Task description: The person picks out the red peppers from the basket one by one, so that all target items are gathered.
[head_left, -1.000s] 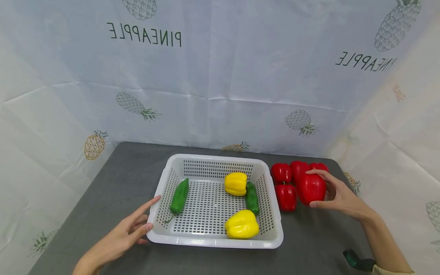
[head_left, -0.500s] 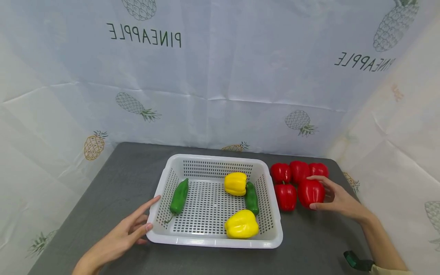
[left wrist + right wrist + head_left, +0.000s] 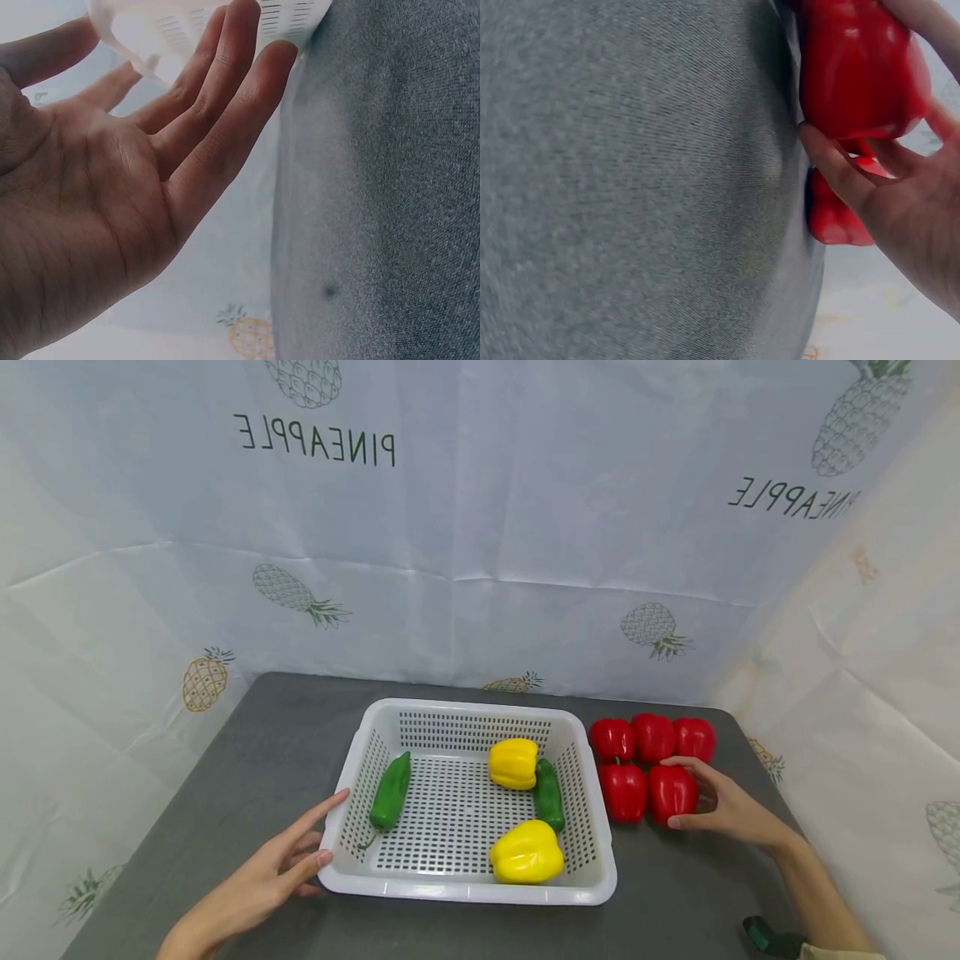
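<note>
My right hand holds a red bell pepper by its right side, index finger over the top and thumb at the near side. That pepper stands on the dark table in the front row, beside another red bell pepper. In the right wrist view the fingers reach around the pepper, close to the tabletop. At the left, my left hand touches the rim of a white perforated basket with thumb and index fingertip. Its other fingers are loosely bent beneath, as the left wrist view shows.
Inside the basket lie two yellow bell peppers and two green chili peppers. Three more red bell peppers line up behind, near the basket's right wall. A pineapple-print sheet hangs behind the grey table.
My right hand has lowered the red bell pepper and shifted it slightly left, against the pepper beside it. The left hand and the basket have stayed put.
</note>
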Demonstrator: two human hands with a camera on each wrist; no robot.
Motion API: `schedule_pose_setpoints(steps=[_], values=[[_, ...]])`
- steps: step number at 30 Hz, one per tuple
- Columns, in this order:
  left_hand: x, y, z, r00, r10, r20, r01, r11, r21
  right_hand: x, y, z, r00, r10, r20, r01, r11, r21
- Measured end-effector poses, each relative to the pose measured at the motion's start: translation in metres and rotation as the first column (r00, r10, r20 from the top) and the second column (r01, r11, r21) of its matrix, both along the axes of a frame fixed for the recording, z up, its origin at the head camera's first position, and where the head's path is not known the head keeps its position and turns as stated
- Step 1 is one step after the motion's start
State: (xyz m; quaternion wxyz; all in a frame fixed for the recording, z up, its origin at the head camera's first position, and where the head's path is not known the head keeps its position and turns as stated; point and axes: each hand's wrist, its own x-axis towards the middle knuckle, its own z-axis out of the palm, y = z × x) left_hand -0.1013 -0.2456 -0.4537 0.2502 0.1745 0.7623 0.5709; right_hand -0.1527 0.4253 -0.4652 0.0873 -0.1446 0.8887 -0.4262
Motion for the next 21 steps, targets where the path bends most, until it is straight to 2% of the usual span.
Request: schedule_pose_setpoints(steps=[6, 17, 19, 21], values=[[-0.0008, -0.0017, -0.0008, 1.0, -0.009, 0.003, 0.009, 1.0, 0.003, -0.0008, -0.0016, -0.0051, 1.0, 0.005, 0.001, -0.005, 1.0, -0.013], [-0.0014, -0.0034, 0.0031, 0.996, -0.022, -0.086, 0.019, 0.999, -0.028, -0.0011, -0.0067, -0.0049, 1.0, 0.007, -0.001, -0.007, 1.0, -0.017], [-0.0013, -0.004, 0.0034, 0.992, -0.025, -0.125, 0.019, 0.999, -0.047, -0.0013, -0.0067, -0.005, 1.0, 0.006, -0.009, -0.006, 1.0, -0.008], [-0.0006, -0.0044, 0.0037, 0.978, -0.02, -0.206, 0.001, 0.996, -0.093, -0.0014, -0.0069, -0.0049, 1.0, 0.005, -0.017, -0.005, 1.0, 0.002]])
